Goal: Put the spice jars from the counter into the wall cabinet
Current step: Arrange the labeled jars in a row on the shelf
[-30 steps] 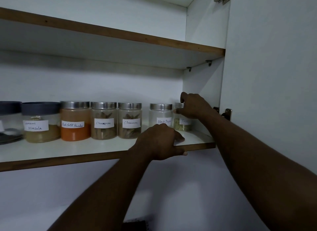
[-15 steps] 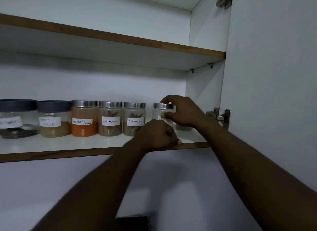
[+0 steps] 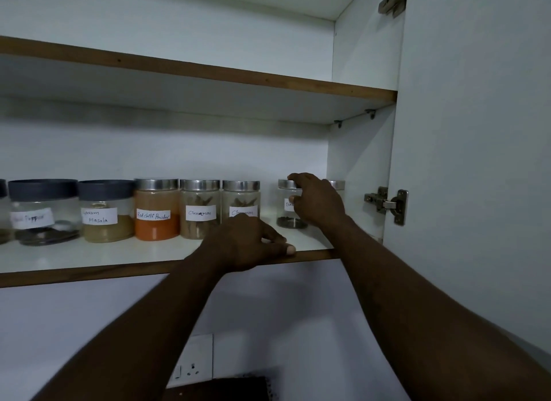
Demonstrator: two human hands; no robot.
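A row of labelled spice jars stands on the lower cabinet shelf. From the left I see a black-lidded pepper jar, garam masala, red chilli powder and two cinnamon jars. My right hand grips the steel-lidded black pepper jar, fingers over its lid and side. Only the lid of one more jar shows behind that hand. My left hand rests on the shelf's front edge, fingers loosely curled, holding nothing.
An upper shelf spans the cabinet. The open cabinet door stands at the right, with a metal hinge beside the jars. A wall socket and a dark object sit below.
My right hand left the rightmost jar and moved left onto the black pepper jar. My left hand stayed at the shelf edge. The view shifted so more jars show at the left.
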